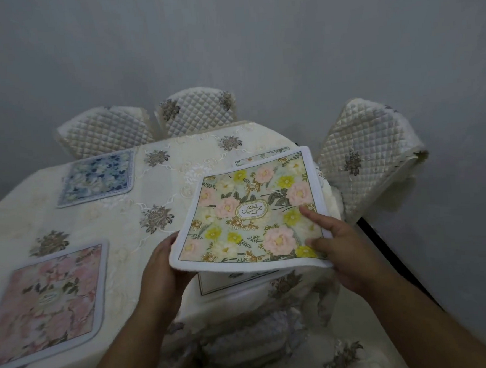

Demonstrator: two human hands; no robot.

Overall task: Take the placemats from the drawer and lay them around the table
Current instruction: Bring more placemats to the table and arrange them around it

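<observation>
Resting under right fingers [310,211] — placemat [252,209]

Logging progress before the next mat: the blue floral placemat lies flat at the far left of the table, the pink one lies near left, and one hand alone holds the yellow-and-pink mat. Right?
Not quite. Both hands hold the yellow-and-pink mat: the left hand grips its near-left corner, the right hand its right edge. The head view shows it. The blue floral placemat and the pink one lie as you said.
</observation>
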